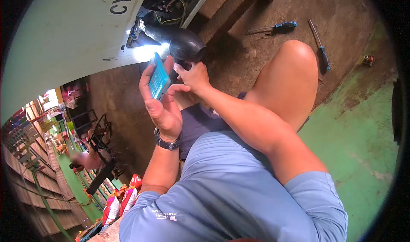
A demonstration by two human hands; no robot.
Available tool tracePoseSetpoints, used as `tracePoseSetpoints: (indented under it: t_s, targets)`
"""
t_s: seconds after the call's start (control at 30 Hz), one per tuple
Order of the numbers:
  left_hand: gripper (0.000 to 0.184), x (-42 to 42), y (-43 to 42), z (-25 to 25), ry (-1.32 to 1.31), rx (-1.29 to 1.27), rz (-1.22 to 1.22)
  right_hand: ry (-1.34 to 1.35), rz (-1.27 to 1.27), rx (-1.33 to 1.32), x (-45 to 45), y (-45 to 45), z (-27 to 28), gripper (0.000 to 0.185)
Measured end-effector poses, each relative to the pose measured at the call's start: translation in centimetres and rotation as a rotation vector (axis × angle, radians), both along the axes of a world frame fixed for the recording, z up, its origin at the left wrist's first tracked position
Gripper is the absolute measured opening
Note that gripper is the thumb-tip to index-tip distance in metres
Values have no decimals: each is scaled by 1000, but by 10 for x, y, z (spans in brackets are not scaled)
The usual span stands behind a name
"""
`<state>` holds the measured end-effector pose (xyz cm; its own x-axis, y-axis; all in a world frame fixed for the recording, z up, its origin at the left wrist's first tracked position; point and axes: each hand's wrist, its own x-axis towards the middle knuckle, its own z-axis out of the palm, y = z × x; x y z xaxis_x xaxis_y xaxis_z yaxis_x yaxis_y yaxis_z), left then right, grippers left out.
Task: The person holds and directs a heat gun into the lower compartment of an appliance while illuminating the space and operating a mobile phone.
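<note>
My left hand (164, 109), with a dark watch on its wrist, holds a phone (159, 77) with a lit turquoise screen. A bright light shines at the phone's far end, onto a curved black hose (186, 43) that comes out of an opening in a white-panelled machine (72, 36). My right hand (194, 76) is just under the hose's open end, fingers bent and closed. Whatever they grip is hidden, and I cannot tell whether they touch the hose.
Two blue-handled screwdrivers (285, 25) (325, 58) lie on the brown floor to the right. A small metal part (368, 60) lies farther right. Wooden beams (228, 17) stand beside the machine's opening, with wires inside. Red packets (124, 201) and a person (87, 156) are at lower left.
</note>
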<state>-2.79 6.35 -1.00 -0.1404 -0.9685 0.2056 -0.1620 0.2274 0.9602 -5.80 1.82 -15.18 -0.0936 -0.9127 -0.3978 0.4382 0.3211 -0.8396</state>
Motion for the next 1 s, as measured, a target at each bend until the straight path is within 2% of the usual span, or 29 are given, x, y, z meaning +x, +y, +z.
tracePoseSetpoints:
  t_s: [0.07, 0.2, 0.27, 0.63, 0.8, 1.0]
  targets:
    - [97, -1, 2, 2, 12, 47, -10, 96, -30, -24, 1, 1, -3, 44]
    - [96, -1, 2, 5, 16, 23, -9, 289, -74, -70, -8, 5, 8, 49]
    - [90, -1, 3, 6, 14, 1, -3, 282, -59, -68, -3, 2, 2, 49]
    - [94, -3, 4, 5, 12, -2, 13, 434, 5, -78, 0, 0, 1, 55]
    - [94, -1, 4, 7, 18, 11, 0, 626, -46, -138, 4, 1, 0, 53]
    - [94, -2, 6, 8, 51, 35, 5, 628, 31, -155, 6, -8, -8, 55]
